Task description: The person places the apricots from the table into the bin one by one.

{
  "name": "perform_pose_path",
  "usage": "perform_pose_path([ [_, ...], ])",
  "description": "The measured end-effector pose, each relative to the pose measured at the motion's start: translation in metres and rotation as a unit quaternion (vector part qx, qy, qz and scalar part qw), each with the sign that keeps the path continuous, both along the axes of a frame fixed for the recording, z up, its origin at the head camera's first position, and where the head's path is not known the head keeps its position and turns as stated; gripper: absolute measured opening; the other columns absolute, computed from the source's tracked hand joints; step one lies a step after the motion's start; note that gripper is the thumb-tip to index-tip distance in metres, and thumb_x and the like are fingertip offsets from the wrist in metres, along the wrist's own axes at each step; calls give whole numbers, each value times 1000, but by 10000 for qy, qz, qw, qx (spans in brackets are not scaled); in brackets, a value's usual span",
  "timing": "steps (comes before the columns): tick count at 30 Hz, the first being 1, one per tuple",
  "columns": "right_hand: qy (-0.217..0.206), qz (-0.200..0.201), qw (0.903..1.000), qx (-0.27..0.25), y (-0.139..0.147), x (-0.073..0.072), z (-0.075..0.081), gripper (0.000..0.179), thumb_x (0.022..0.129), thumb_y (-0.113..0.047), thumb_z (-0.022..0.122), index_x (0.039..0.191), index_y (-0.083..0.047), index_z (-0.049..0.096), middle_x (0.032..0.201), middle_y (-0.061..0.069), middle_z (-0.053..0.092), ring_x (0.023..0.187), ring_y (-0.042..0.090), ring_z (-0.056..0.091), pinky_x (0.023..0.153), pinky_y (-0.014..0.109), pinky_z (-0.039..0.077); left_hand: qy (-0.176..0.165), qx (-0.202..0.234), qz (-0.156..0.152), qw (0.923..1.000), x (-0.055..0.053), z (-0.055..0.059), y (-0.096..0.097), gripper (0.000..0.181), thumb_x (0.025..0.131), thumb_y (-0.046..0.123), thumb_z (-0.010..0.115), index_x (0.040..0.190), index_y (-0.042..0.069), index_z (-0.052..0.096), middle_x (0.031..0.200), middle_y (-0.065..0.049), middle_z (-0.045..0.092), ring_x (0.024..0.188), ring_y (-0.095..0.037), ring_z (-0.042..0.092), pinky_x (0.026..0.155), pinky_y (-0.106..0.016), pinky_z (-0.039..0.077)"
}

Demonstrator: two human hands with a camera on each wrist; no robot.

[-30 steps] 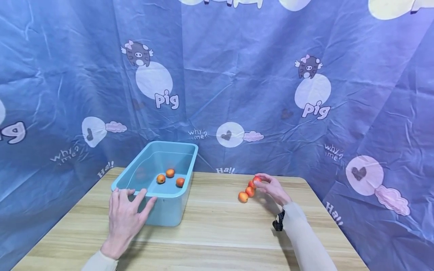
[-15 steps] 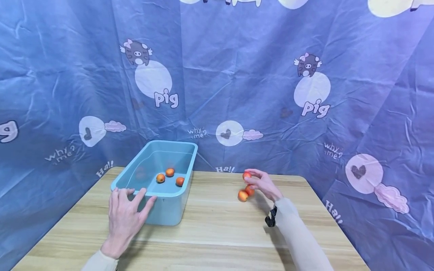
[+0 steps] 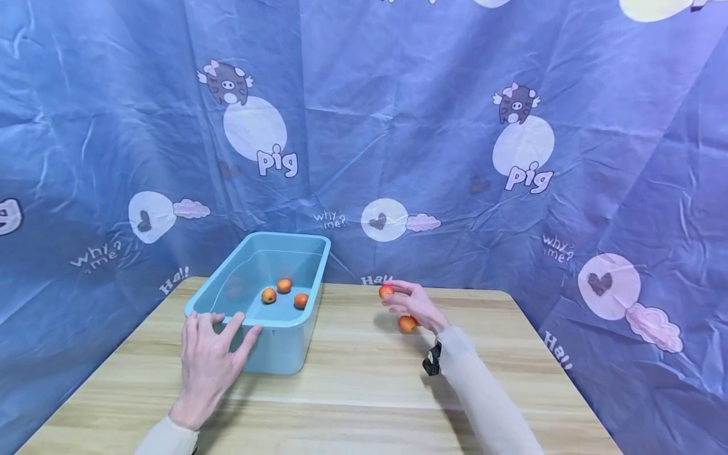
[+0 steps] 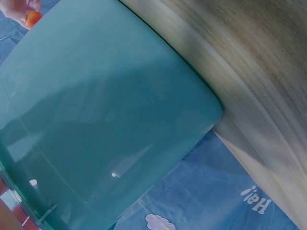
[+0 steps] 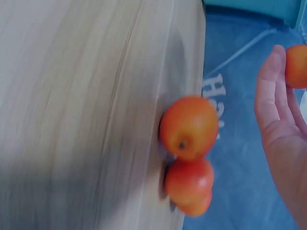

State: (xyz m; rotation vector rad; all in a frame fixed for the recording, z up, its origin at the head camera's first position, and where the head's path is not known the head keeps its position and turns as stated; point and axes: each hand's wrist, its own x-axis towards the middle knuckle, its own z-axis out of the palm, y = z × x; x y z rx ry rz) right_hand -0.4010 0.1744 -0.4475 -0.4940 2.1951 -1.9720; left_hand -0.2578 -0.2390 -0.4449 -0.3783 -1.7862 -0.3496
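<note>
My right hand (image 3: 414, 302) pinches a small orange-red fruit (image 3: 386, 292) between thumb and fingertips, lifted above the table. In the right wrist view this fruit (image 5: 297, 67) is cut off by the right edge. Below that hand, an orange fruit (image 3: 406, 323) lies on the table, with others close behind it, mostly hidden by the hand; the right wrist view shows a red one (image 5: 189, 181) touching it. My left hand (image 3: 207, 366) grips the near rim of a light-blue plastic bin (image 3: 275, 349), fingers over the edge. Three similar fruits (image 3: 268, 296) lie inside on the bin's floor.
The bin stands on the left of a pale wooden table (image 3: 352, 392). A blue curtain (image 3: 352, 145) printed with pigs hangs behind and at both sides, close to the table's far edge.
My right hand has picked a fruit from the far end of the row and moved left with it, toward the bin. My left hand stays on the bin rim.
</note>
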Motion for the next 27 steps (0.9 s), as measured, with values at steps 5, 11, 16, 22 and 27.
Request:
perform_pose_path([
  [5, 265, 90, 9996, 42, -18, -5, 5, 49, 92, -13, 67, 137, -1, 52, 130, 16, 61, 112, 38, 65, 96, 53, 51, 9, 11, -21, 10000, -3, 1, -1, 55, 90, 58, 56, 99, 6, 70, 88, -28, 52, 83, -46, 44, 83, -59, 34],
  [11, 398, 115, 9991, 40, -37, -8, 14, 48, 92, -16, 69, 135, -2, 54, 125, 11, 65, 102, 21, 69, 94, 49, 53, 39, -8, -59, 10000, -8, 4, -3, 53, 89, 57, 58, 99, 6, 70, 88, -28, 52, 82, -46, 44, 81, -58, 34],
  [16, 456, 202, 9987, -44, -52, -8, 21, 50, 90, -17, 71, 135, -3, 54, 123, 10, 66, 105, 24, 68, 97, 49, 51, 24, 17, -76, 10000, -10, 4, -3, 53, 90, 58, 58, 99, 7, 69, 88, -28, 51, 82, -47, 43, 82, -59, 34],
  [22, 589, 266, 9978, -133, -71, -8, 30, 47, 89, -9, 70, 133, -3, 55, 123, 12, 65, 98, 22, 70, 93, 47, 54, 8, 36, -94, 9999, -11, 2, -4, 54, 90, 58, 58, 99, 6, 70, 88, -28, 51, 82, -47, 44, 81, -59, 34],
  [27, 672, 322, 9969, -256, -86, -11, 35, 49, 86, 0, 71, 132, 1, 55, 117, 13, 65, 91, 22, 70, 91, 49, 54, -50, 32, -110, 9999, -11, 1, -5, 54, 90, 58, 57, 98, 6, 70, 88, -28, 51, 83, -47, 43, 82, -59, 34],
])
